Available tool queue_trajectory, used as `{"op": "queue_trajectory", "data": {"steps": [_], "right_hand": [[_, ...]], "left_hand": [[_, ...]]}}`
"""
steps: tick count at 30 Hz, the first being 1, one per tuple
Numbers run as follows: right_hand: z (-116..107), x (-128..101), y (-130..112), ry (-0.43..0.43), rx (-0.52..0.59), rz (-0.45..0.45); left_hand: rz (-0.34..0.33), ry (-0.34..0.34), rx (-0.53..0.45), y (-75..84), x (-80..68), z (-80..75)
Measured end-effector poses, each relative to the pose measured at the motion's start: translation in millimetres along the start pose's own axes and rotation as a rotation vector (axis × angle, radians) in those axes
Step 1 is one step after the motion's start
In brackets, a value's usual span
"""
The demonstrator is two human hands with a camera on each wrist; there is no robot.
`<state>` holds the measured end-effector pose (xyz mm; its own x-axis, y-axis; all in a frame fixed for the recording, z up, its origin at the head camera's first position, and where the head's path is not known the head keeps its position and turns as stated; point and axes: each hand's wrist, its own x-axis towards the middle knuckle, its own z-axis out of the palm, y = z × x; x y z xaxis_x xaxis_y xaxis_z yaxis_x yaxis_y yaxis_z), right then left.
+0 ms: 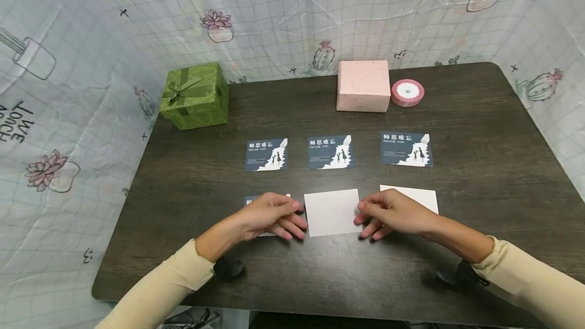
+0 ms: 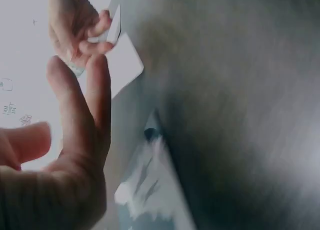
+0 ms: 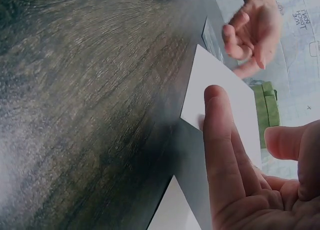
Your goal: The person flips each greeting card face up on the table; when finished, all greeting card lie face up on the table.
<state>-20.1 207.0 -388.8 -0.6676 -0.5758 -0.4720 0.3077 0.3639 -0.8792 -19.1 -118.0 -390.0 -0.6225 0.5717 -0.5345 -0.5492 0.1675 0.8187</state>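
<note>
In the head view a white blank card (image 1: 332,213) lies between my two hands. My left hand (image 1: 276,216) hovers over a blue card (image 1: 249,200), hiding most of it; its fingers are loosely spread and hold nothing. At the white card's right edge is my right hand (image 1: 391,212), fingertips at or just above the edge. Its thumb (image 3: 285,143) stands apart from the straight fingers in the right wrist view; whether they touch the card I cannot tell. Another white card (image 1: 420,198) lies partly behind the right hand.
Three blue printed "THANK YOU" cards (image 1: 267,155) form a row farther back. Behind them stand a green gift box (image 1: 195,96) with a bow, a pink box (image 1: 363,86) and a pink ribbon roll (image 1: 408,92). A patterned curtain (image 1: 283,19) surrounds the dark table (image 1: 183,166).
</note>
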Motion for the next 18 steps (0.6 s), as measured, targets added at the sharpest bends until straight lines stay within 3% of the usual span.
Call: {"op": "queue_trajectory", "data": {"steps": [2, 4, 10, 14, 18], "right_hand": [[-0.9, -0.6, -0.3, 0.000, 0.002, -0.005], [-1.8, -1.4, -0.8, -0.002, 0.007, -0.009], [-4.1, -4.3, -6.6, 0.031, 0.049, 0.004], [-7.3, -7.4, -12.8, 0.089, -0.002, -0.071], [-7.7, -7.1, -12.8, 0.147, -0.235, -0.248]], "left_hand": [[-0.032, -0.047, -0.116, -4.6, 1.7, 1.6], [-0.030, -0.053, -0.171, -7.3, 3.9, 3.9], [0.004, 0.019, -0.199, -2.9, 6.3, 9.5], [0.133, 0.085, -0.073, 6.3, 3.9, 15.8], [0.271, 0.172, 0.212, 13.9, 1.9, 22.4]]}}
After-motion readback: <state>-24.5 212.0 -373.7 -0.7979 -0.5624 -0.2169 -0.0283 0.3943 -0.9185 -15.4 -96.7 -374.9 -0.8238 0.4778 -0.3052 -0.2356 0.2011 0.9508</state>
